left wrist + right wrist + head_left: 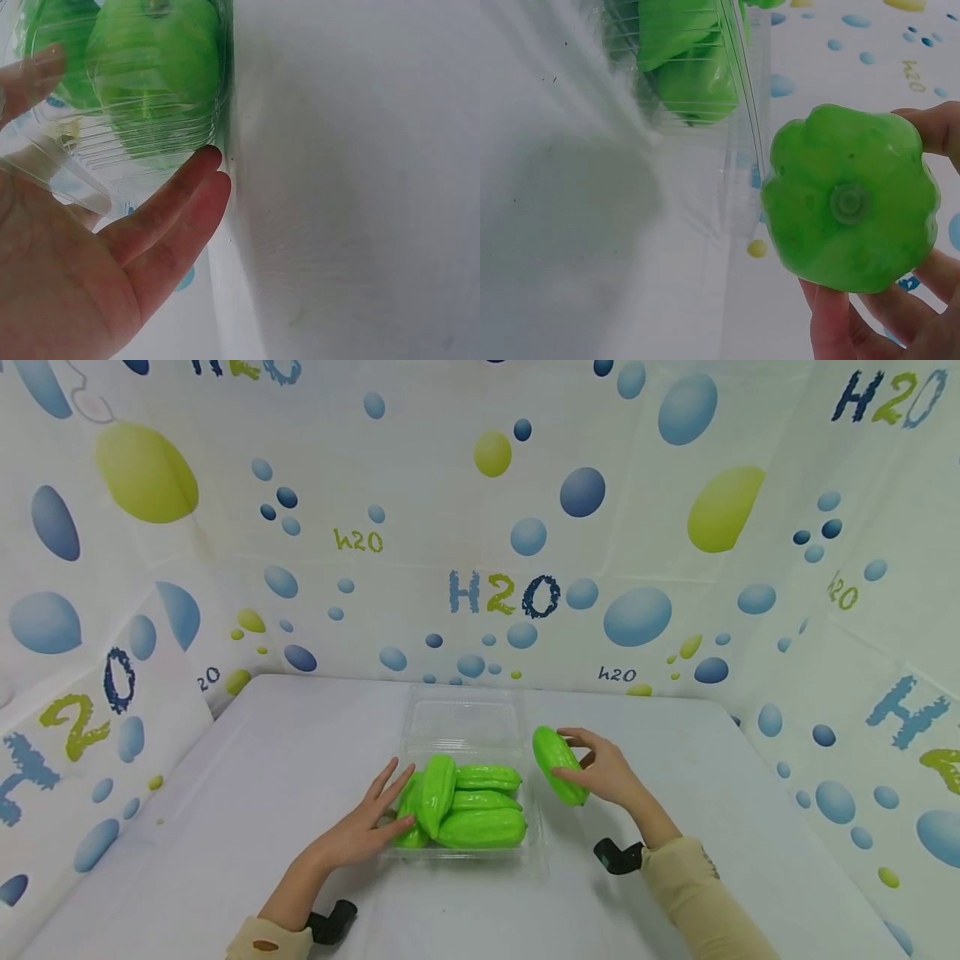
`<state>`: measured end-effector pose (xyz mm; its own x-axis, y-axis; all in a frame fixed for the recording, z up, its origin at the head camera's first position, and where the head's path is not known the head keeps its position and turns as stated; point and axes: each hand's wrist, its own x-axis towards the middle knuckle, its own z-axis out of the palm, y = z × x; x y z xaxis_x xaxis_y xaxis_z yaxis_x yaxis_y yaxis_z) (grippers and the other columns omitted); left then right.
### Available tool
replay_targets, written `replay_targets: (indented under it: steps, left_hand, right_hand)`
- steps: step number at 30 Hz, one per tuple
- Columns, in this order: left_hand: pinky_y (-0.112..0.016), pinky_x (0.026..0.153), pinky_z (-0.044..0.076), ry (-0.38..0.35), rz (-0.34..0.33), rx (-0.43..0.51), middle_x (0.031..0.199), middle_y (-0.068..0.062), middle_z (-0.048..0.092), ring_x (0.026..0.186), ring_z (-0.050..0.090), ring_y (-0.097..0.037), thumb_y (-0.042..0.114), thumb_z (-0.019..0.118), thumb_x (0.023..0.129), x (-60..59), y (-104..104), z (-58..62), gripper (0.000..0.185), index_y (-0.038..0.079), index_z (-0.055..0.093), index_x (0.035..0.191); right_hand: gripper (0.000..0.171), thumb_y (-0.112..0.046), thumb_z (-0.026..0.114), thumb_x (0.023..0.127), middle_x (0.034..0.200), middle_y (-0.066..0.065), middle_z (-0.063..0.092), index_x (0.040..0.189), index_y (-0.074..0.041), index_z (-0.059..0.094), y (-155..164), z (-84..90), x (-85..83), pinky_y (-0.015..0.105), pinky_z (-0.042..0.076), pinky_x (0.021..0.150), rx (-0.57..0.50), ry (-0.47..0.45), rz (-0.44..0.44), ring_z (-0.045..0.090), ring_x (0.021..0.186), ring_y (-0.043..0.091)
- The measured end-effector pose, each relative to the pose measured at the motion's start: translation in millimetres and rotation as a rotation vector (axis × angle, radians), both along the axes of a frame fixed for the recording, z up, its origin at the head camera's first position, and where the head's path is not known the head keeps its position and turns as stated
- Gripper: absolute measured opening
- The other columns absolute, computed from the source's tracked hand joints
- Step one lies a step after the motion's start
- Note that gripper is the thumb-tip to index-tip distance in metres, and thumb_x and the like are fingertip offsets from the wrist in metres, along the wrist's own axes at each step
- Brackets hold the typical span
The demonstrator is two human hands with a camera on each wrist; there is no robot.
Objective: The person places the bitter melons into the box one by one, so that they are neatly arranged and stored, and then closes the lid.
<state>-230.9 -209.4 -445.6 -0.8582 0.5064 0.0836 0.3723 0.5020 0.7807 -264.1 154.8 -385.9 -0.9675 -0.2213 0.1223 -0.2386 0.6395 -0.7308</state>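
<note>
My right hand [609,772] grips a bright green, ridged bitter gourd [553,753], thumb on one side and fingers on the other. It is held to the right of a clear plastic box [468,853]. In the right wrist view, the lobed end of the gourd [851,240] faces the camera. Several similar bitter gourds [482,828] fill the box, one lying slanted on top at the left. At the box's left side, my left hand [352,833] spreads its fingers. The left wrist view has these straight fingers [176,195] right at the ribbed wall.
The box's transparent lid [467,720] lies folded back behind it. All of this rests on a white-covered table [285,760]. Behind and at both sides hang white sheets [420,468] with blue and green drops. A black camera mount [333,922] sits on each wrist.
</note>
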Motion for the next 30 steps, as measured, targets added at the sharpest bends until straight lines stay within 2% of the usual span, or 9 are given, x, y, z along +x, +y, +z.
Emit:
replay_targets:
  steps: [6, 14, 17, 24, 30]
  left_hand:
    - [-0.063, 0.090, 0.032, -0.013, 0.001, -0.008, 0.150, -0.018, -0.009, 0.129, 0.018, -0.051, 0.034, 0.050, 0.094, -0.3, 3.4, 0.9, 0.070, 0.012, 0.011, 0.148]
    - [-0.061, 0.090, 0.034, 0.001, -0.002, -0.027, 0.151, -0.017, -0.007, 0.131, 0.016, -0.048, 0.035, 0.051, 0.094, -0.8, 8.2, 2.5, 0.070, 0.014, 0.011, 0.148]
    - [-0.061, 0.091, 0.034, 0.006, -0.009, -0.032, 0.151, -0.017, -0.007, 0.131, 0.016, -0.047, 0.035, 0.050, 0.094, -1.8, 10.2, 2.0, 0.070, 0.014, 0.011, 0.148]
    - [-0.061, 0.092, 0.032, 0.001, -0.018, -0.030, 0.151, -0.017, -0.008, 0.131, 0.017, -0.048, 0.035, 0.051, 0.094, -2.9, 15.4, 3.7, 0.070, 0.015, 0.011, 0.148]
    - [-0.063, 0.092, 0.031, 0.002, -0.012, -0.038, 0.151, -0.018, -0.007, 0.131, 0.016, -0.048, 0.034, 0.051, 0.094, -2.9, 18.4, 5.8, 0.070, 0.014, 0.012, 0.148]
  right_hand:
    - [0.060, -0.024, 0.074, 0.076, 0.118, 0.018, 0.056, 0.130, -0.010, 0.051, -4.8, -0.5, -1.1, 0.030, 0.049, 0.058, -0.011, -0.008, 0.056, 0.056, 0.074, 0.019]
    - [0.059, -0.023, 0.073, 0.078, 0.115, 0.014, 0.058, 0.130, -0.011, 0.051, -13.7, -1.5, -5.9, 0.031, 0.046, 0.066, 0.032, 0.021, 0.143, 0.054, 0.078, 0.018]
    - [0.055, -0.024, 0.074, 0.077, 0.116, 0.012, 0.059, 0.126, -0.011, 0.052, -17.8, -1.6, -7.5, 0.032, 0.046, 0.069, 0.051, 0.019, 0.166, 0.055, 0.081, 0.018]
    - [0.043, -0.022, 0.071, 0.077, 0.115, 0.007, 0.059, 0.115, -0.008, 0.058, -26.6, -1.1, -11.0, 0.037, 0.045, 0.078, 0.052, 0.016, 0.294, 0.054, 0.099, 0.023]
    - [0.041, -0.020, 0.070, 0.077, 0.115, 0.005, 0.059, 0.115, -0.008, 0.060, -32.0, -2.5, -12.3, 0.035, 0.046, 0.076, 0.081, -0.004, 0.365, 0.053, 0.095, 0.023]
